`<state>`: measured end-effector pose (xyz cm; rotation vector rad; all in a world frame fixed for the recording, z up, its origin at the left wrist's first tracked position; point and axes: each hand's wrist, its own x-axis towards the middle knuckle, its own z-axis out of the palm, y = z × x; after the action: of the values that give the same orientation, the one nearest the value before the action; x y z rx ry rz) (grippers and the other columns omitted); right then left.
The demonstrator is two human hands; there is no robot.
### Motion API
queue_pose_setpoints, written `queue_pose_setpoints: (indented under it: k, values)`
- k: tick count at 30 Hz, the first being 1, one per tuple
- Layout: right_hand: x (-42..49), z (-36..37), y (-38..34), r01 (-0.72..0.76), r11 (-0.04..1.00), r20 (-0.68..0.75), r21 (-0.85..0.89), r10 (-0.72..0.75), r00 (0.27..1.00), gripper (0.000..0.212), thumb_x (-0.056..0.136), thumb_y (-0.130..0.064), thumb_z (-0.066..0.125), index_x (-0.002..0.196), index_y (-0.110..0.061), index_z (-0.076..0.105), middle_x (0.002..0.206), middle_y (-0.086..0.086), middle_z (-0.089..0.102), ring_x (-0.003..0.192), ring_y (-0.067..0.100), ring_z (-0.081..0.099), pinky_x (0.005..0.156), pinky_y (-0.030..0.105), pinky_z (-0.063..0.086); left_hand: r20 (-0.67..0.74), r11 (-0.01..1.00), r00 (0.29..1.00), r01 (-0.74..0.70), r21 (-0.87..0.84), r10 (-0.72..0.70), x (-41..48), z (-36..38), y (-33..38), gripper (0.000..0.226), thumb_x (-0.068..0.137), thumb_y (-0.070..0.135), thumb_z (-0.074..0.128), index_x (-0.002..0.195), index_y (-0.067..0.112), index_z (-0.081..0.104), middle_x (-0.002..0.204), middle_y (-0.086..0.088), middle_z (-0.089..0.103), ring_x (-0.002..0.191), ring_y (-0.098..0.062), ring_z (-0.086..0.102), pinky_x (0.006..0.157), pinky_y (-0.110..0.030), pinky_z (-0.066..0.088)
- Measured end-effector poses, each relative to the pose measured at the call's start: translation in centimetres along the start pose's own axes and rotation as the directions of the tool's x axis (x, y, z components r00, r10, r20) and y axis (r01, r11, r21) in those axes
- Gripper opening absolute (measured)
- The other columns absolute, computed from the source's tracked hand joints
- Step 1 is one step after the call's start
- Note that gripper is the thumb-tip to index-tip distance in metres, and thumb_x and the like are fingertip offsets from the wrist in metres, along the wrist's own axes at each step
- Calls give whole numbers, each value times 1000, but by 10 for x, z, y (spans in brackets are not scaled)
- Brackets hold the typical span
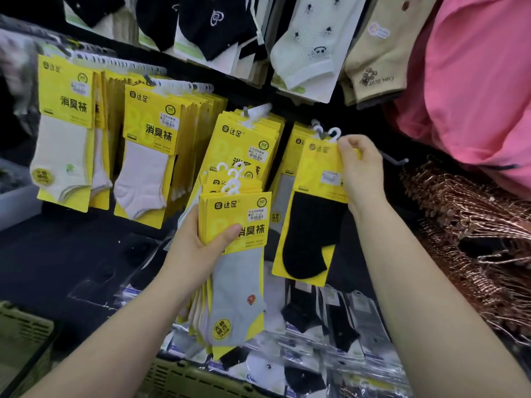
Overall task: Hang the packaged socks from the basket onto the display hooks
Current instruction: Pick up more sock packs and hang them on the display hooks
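My right hand pinches the black sock pack by its top corner, long axis vertical, hook end up, toe down; my left hand grips a pack stack, upright, hooks above my thumb

arms: two forearms, bare up to the frame edge | hands: left hand, right hand, both bare

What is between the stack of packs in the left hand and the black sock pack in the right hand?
In the head view, a hanging grey sock pack, mostly hidden, shows in the gap behind the stack and the black sock pack.
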<state>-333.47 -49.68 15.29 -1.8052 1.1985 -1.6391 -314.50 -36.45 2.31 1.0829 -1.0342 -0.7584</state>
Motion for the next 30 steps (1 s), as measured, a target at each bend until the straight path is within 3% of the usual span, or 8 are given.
queue_pose_setpoints:
  k: [4, 8, 11, 13, 16, 20, 25, 30]
  values:
    - [27, 24, 11, -58, 992, 51, -108, 64, 997, 24, 94, -22, 50, 71, -27, 54, 67, -14, 48, 56, -4, 42, 55, 18, 34, 9, 1000, 1000, -3, -3, 4, -2, -1, 1, 47, 76, 34, 70, 120, 31, 55, 107, 15, 70, 94, 1, 66, 72, -14, 54]
    - [36, 31, 18, -186, 980, -98, -74, 178, 979, 13, 89, -25, 61, 97, -16, 56, 97, -1, 56, 84, 11, 51, 79, 29, 43, 13, 1000, 1000, 4, -9, -3, -3, 2, 4, 46, 77, 34, 70, 121, 30, 55, 109, 14, 70, 97, -3, 67, 80, -24, 55]
    - [8, 24, 6, -74, 980, -214, -186, 34, 976, 25, 88, -26, 63, 108, -15, 54, 114, 3, 50, 104, 13, 47, 92, 25, 37, 10, 1000, 1000, 0, -26, 1, -4, 2, 7, 42, 79, 33, 69, 119, 30, 56, 106, 17, 71, 95, -1, 67, 72, -17, 55]
    - [-31, 24, -4, 8, 999, 6, -53, -8, 1000, 17, 88, -30, 62, 98, -20, 54, 101, -6, 54, 89, 0, 51, 80, 20, 41, 12, 998, 1000, -3, -59, 4, -4, 3, 9, 42, 77, 34, 69, 117, 29, 56, 103, 19, 71, 91, 0, 68, 65, -11, 52]
    - [-87, 27, -13, -24, 1000, 407, 20, 14, 913, 28, 78, -41, 73, 93, -26, 55, 87, -6, 57, 70, 0, 51, 60, 11, 43, 12, 993, 1000, -6, -121, 8, -2, 8, 12, 46, 74, 36, 70, 117, 27, 57, 103, 17, 71, 91, -2, 69, 65, -12, 52]
    - [-101, 28, -13, -146, 981, 395, 128, 84, 915, 32, 70, -22, 83, 91, -23, 58, 84, 4, 67, 68, 8, 61, 62, 23, 54, 59, 987, 998, 19, -160, -10, -1, 12, 11, 52, 68, 44, 73, 116, 34, 56, 106, 16, 71, 94, -4, 69, 67, -15, 54]
    - [-93, 21, -2, -254, 936, 484, 244, 109, 868, 19, 81, -7, 71, 95, -17, 63, 87, -6, 74, 81, 9, 70, 64, 18, 53, 91, 981, 995, 45, -186, -29, -1, 9, 7, 62, 60, 52, 72, 117, 34, 55, 108, 14, 71, 97, -8, 69, 70, -18, 55]
    - [-86, 9, 3, -314, 906, 537, 284, 121, 835, 30, 84, 5, 64, 95, -21, 54, 81, -2, 72, 75, 13, 68, 62, 24, 54, 40, 981, 999, 25, -190, -17, 0, 11, 3, 40, 71, 35, 69, 109, 29, 58, 101, 14, 73, 91, -7, 70, 66, -15, 54]
